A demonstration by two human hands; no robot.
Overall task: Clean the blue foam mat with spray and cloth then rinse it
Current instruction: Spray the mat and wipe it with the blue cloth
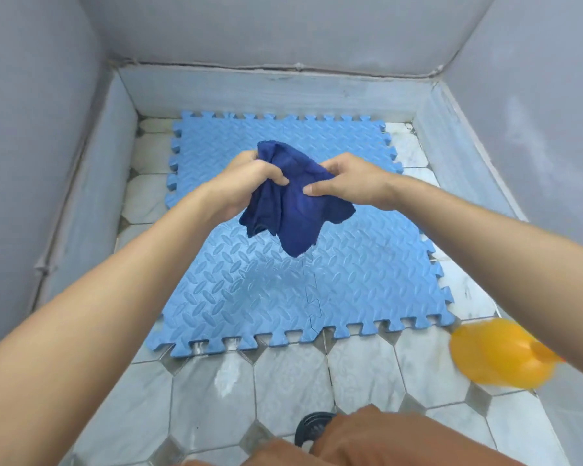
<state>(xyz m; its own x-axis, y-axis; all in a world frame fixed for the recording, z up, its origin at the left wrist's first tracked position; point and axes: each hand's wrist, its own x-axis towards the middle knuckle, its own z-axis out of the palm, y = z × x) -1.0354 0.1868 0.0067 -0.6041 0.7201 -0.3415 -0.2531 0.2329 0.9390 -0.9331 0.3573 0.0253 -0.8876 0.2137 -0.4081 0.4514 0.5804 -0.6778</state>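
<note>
A light blue foam mat [350,287] with a tread pattern and puzzle edges lies flat on the tiled floor, with a wet sheen near its middle. Above it I hold a dark blue cloth [297,210] bunched between both hands. My left hand [246,183] grips its upper left part. My right hand [347,183] pinches its right side. The cloth's lower corner hangs free above the mat. An orange spray bottle [498,354] rests on the floor at the mat's near right corner, blurred.
Grey walls and a low ledge [276,92] enclose the floor on three sides. Pale octagonal tiles [290,385] cover the floor, wet in patches near the mat's front edge. A dark round drain [312,425] sits near my knees [384,442].
</note>
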